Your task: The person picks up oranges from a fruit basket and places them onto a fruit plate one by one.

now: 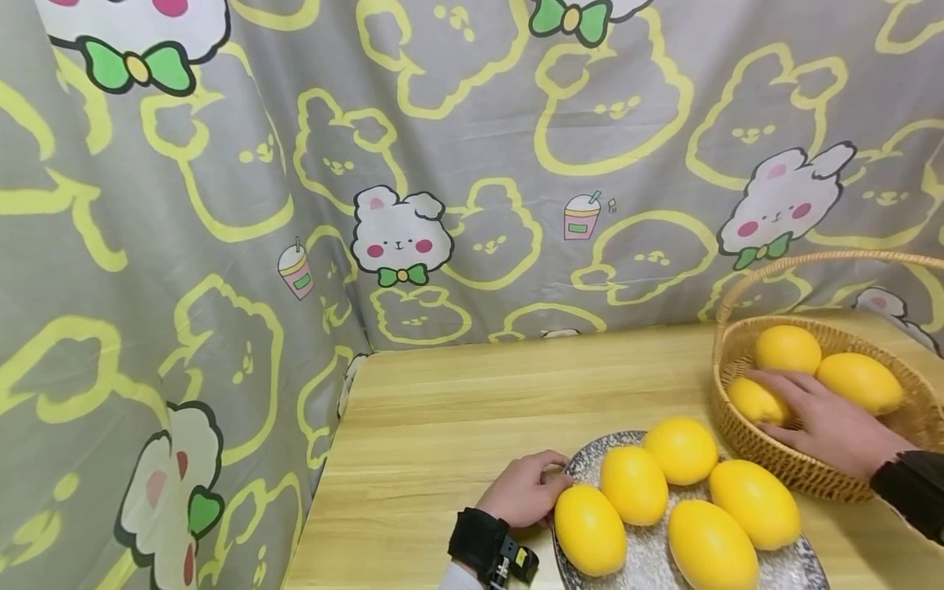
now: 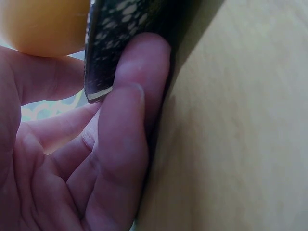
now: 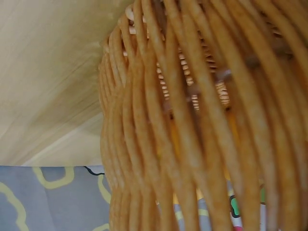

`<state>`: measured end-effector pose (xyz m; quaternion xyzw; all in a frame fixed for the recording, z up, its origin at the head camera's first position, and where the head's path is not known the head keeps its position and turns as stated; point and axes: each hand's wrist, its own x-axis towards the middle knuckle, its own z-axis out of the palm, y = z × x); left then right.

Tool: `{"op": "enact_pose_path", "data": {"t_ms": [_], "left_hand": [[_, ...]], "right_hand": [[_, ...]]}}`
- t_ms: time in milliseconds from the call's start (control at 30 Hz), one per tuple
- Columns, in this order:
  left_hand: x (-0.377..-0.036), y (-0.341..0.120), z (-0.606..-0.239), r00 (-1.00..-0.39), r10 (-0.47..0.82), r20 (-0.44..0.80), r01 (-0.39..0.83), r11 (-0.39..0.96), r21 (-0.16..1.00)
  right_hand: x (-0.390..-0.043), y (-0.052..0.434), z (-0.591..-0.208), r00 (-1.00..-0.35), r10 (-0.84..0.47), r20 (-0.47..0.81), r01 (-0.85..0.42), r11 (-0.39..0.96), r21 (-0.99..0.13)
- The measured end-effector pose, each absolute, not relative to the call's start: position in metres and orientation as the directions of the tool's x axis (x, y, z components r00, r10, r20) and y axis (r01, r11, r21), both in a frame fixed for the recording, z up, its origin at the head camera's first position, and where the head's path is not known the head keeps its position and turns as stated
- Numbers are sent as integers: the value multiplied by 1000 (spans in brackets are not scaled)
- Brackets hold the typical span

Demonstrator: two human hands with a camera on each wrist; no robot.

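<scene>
My left hand (image 1: 522, 492) grips the left rim of a speckled grey plate (image 1: 649, 565) at the bottom of the head view. In the left wrist view its fingers (image 2: 122, 130) reach under the plate's dark edge (image 2: 125, 29), with the thumb above. Several yellow lemons (image 1: 633, 485) lie on the plate. To the right, my right hand (image 1: 833, 422) reaches into a wicker basket (image 1: 804, 471) and holds a lemon (image 1: 754, 401) between fingers and thumb. Basket weave (image 3: 192, 120) fills the right wrist view and hides that hand.
Two more lemons lie in the basket, one at the back (image 1: 787, 350) and one at the right (image 1: 861, 383). A tall handle (image 1: 745, 287) arches over it. Behind the wooden table (image 1: 472, 393) hangs a grey cartoon-print curtain (image 1: 487, 147), which also runs along the left.
</scene>
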<state>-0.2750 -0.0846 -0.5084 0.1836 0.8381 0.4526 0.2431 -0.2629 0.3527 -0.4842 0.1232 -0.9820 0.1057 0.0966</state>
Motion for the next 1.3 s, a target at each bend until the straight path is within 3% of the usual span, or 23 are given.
{"op": "enact_pose_path", "data": {"t_ms": [433,700,1300], "left_hand": [[-276,-83,-508,-818,524,-237,98,534,840],[-276,-83,-508,-817,526,-236,104,537,837],[-276,-84,-510,-822,518,-236,97,536,839]], "right_hand": [[-263,356,-483,-961,-205,185,-241,949,-202],[-267,355,-486,-941,-237,243,-289,934,-209],[-266,357,-491,-952,-273,139,-303,908,-288]]}}
